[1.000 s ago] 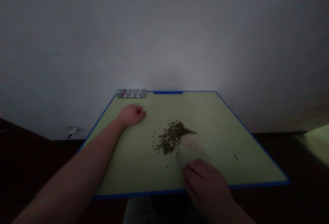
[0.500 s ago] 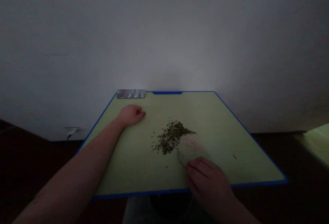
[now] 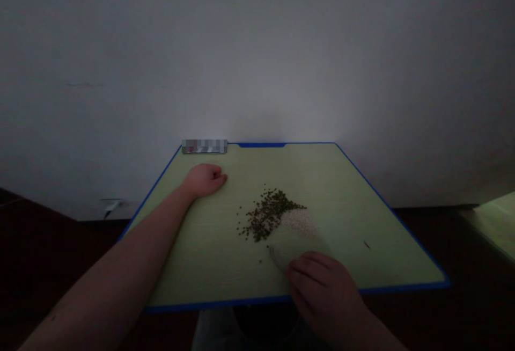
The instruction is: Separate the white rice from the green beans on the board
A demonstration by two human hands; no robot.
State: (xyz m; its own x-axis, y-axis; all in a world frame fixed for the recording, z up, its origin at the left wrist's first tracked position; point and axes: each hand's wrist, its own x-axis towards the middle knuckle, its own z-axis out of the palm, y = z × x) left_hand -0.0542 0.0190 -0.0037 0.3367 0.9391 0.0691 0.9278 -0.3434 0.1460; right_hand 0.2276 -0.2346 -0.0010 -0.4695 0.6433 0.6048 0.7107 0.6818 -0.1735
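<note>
Thin curved tool (image 3: 277,258) gripped by the right hand (image 3: 324,285) at lower centre, dark grains (image 3: 271,212) and pale grains (image 3: 300,220) spread mid-frame on a blue-edged desk (image 3: 217,278), left hand (image 3: 203,180) rested, curled, left of centre.

This looks like a dim room in a home. A small blue-edged counter (image 3: 338,190) stands against a pale painted wall (image 3: 257,61), a plug (image 3: 114,207) sits low on it, and the floor (image 3: 436,238) is dark reddish.
</note>
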